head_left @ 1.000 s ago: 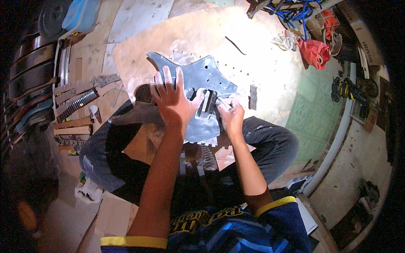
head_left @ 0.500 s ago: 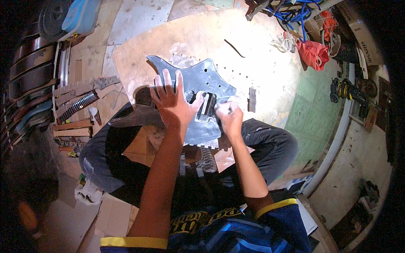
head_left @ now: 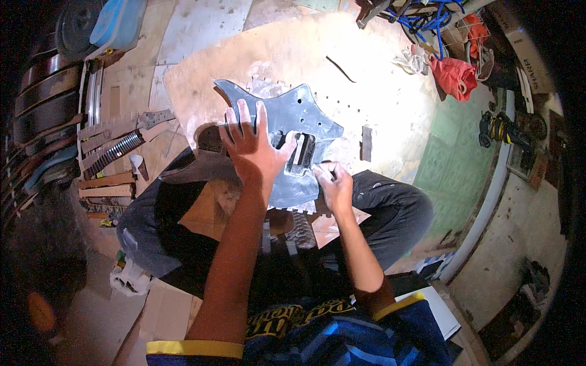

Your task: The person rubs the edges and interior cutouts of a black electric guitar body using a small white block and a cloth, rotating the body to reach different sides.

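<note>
The grey guitar body (head_left: pixel 284 116) lies over the pale board (head_left: pixel 213 61). The left hand (head_left: pixel 253 152) stays spread upon it; the right hand (head_left: pixel 335 183), fingers curled (what they pinch, I cannot tell), has come lower, to another part of the edge.

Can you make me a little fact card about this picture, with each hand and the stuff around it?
Left hand: spread on the grey-blue guitar-shaped body
Right hand: fingers bent, at the body's right edge; can't tell if it holds anything
Body: has a dark opening and small round holes
Right of the body: a flat dark strip
Upper right: red bundle, blue cables
Left side: a dark striped bar
</note>
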The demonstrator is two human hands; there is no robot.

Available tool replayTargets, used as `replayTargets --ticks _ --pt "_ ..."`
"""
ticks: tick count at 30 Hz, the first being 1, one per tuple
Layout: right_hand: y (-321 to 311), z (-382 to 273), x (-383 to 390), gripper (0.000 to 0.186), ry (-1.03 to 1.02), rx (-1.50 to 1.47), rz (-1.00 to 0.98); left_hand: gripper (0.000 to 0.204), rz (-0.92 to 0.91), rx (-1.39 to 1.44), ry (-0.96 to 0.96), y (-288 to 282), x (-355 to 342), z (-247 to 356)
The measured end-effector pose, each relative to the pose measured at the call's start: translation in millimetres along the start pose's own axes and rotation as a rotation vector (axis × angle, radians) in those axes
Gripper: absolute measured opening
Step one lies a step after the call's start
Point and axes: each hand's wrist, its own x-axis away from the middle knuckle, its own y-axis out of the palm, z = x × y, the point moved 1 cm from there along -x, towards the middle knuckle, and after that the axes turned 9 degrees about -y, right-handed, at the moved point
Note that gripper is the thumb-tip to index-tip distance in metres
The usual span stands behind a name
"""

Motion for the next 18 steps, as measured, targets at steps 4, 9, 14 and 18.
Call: replayTargets --ticks 4,9,14,18 --pt "0 12 -26 0.014 -0.189 0.082 0.064 0.093 0.031 0.008 0.006 -1 -1 2" --pt "0 15 7 0.013 -0.239 0.159 0.031 0.094 0.037 0.001 0.006 2 0 -1" --pt "1 12 -42 0.013 -0.240 0.095 0.096 0.093 0.015 -0.005 0.000 -3 1 2" --pt "-3 24 4 0.013 -0.167 0.116 -0.022 0.094 0.035 0.009 0.011 2 0 0"
